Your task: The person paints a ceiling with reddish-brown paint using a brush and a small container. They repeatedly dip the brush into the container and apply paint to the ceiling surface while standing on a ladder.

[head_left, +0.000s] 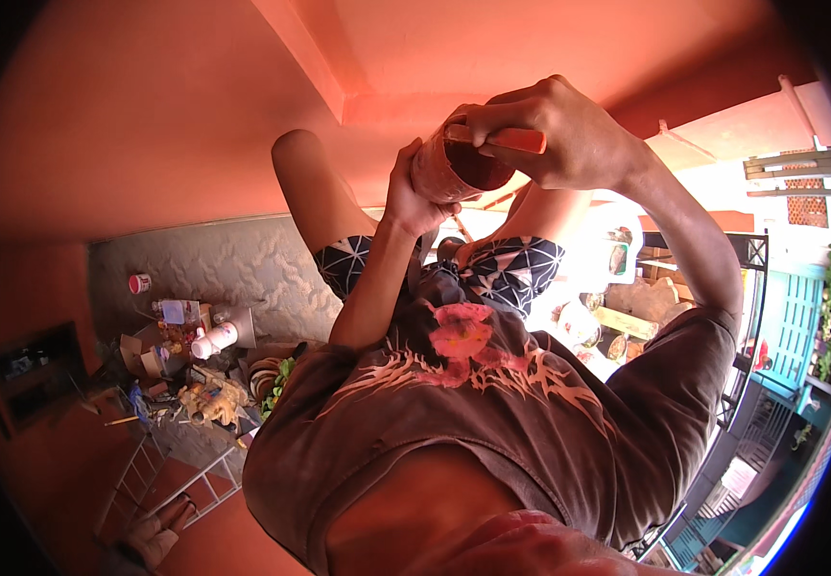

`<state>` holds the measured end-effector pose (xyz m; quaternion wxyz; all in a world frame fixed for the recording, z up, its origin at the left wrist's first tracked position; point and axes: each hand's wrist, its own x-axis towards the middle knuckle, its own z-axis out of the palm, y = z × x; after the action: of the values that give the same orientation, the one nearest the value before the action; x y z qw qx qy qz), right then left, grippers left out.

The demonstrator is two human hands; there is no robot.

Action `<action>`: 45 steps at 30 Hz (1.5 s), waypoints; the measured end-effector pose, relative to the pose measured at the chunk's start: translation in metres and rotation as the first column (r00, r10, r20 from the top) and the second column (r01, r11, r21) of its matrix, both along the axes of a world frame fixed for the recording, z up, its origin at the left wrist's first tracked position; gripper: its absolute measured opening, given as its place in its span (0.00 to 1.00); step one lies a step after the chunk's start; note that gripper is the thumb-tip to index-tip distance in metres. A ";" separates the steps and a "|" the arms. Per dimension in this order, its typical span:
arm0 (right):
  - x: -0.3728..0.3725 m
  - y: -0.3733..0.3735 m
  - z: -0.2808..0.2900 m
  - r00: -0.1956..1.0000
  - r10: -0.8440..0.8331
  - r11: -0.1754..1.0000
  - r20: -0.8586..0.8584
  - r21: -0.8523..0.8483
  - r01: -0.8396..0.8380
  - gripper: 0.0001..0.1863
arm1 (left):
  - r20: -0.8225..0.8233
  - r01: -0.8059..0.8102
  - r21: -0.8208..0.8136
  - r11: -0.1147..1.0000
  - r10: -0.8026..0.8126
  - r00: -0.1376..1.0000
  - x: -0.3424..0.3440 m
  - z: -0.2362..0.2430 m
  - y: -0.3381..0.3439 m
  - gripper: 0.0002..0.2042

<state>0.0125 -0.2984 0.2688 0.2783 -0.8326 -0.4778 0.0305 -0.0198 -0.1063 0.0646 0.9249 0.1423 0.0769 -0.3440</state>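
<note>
A cylindrical container (435,173) smeared with reddish paint, dark red inside, is held up in front of my knees at the top middle. My left hand (411,197) is closed around its lower left side. My right hand (555,134) grips a flat red-orange handle (516,141) at the container's rim; whatever is at the handle's far end is hidden inside or behind my fingers. My legs in patterned shorts (511,269) are behind the container.
A salmon-painted wall surface (176,125) spans the top. At left are cluttered boxes and bags (209,394), a white-red bucket (139,283) and a metal ladder (214,475), with another person's legs (161,533) beside it. At right are railings (751,326) and turquoise slatted panels (790,317).
</note>
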 end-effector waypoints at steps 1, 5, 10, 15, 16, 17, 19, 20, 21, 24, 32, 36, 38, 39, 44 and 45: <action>-0.002 0.001 -0.001 1.000 -0.011 0.999 0.029 0.042 0.009 0.19 | -0.008 -0.015 0.006 1.000 0.015 1.000 0.001 0.001 0.000 0.29; -0.013 0.002 0.000 0.986 -0.094 0.994 0.138 0.065 0.085 0.24 | 0.040 0.013 -0.079 0.997 -0.010 0.999 0.008 -0.012 0.006 0.30; -0.019 -0.001 -0.003 0.958 -0.197 0.979 0.211 0.098 0.180 0.21 | 0.105 0.039 -0.116 0.992 -0.027 0.994 0.014 -0.005 0.009 0.31; -0.020 -0.005 -0.004 0.949 -0.263 0.962 0.175 0.129 0.242 0.16 | 0.068 0.034 -0.072 0.997 -0.029 0.997 0.017 -0.002 0.013 0.32; -0.021 -0.008 -0.007 0.950 -0.275 0.957 0.150 0.135 0.256 0.15 | 0.069 0.012 -0.056 0.998 -0.008 0.998 0.017 -0.001 0.014 0.32; -0.021 -0.009 -0.008 0.950 -0.288 0.952 0.124 0.141 0.270 0.14 | 0.071 -0.011 -0.041 0.999 0.014 0.997 0.016 0.001 0.014 0.32; -0.026 -0.011 -0.007 0.946 -0.305 0.945 0.114 0.159 0.286 0.13 | 0.081 -0.026 -0.026 0.999 0.028 0.996 0.016 0.000 0.014 0.33; -0.028 -0.011 -0.006 0.943 -0.314 0.941 0.109 0.168 0.293 0.12 | 0.092 -0.019 -0.025 1.000 0.022 0.996 0.019 -0.004 0.015 0.33; -0.029 -0.012 -0.006 0.940 -0.319 0.940 0.118 0.163 0.299 0.12 | 0.099 -0.009 -0.025 1.000 0.011 0.995 0.019 -0.005 0.014 0.33; -0.033 -0.015 -0.006 0.932 -0.336 0.934 0.133 0.176 0.311 0.12 | 0.082 0.003 0.001 1.000 -0.003 0.997 0.020 -0.006 0.011 0.34; -0.018 -0.038 -0.020 0.872 -0.304 0.726 -0.383 0.500 0.473 0.04 | 0.074 -0.055 -0.013 0.998 0.056 0.996 0.018 -0.007 0.008 0.34; -0.008 -0.061 -0.060 0.710 -0.098 0.445 -0.698 0.607 0.658 0.02 | 0.067 -0.036 -0.084 0.996 0.042 0.997 0.020 -0.009 0.005 0.33; -0.012 -0.059 -0.065 0.641 0.016 0.327 -0.767 0.610 0.722 0.03 | 0.088 -0.042 -0.086 0.995 0.049 0.995 0.020 -0.011 0.005 0.33; -0.013 -0.061 -0.075 0.628 0.064 0.288 -0.775 0.617 0.732 0.03 | 0.098 -0.038 -0.084 0.996 0.046 0.994 0.020 -0.013 0.005 0.33; -0.017 -0.065 -0.113 0.564 0.222 0.175 -0.795 0.602 0.779 0.04 | 0.093 -0.017 -0.102 0.995 0.026 0.995 0.018 -0.015 0.011 0.32; -0.019 -0.064 -0.117 0.554 0.258 0.153 -0.791 0.600 0.785 0.05 | 0.081 -0.025 -0.105 0.994 0.033 0.996 0.017 -0.014 0.012 0.32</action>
<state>-0.0063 -0.3620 0.1519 0.8971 -0.4406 -0.0280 0.0189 -0.0025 -0.0946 0.0509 0.9384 0.1069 0.0226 -0.3279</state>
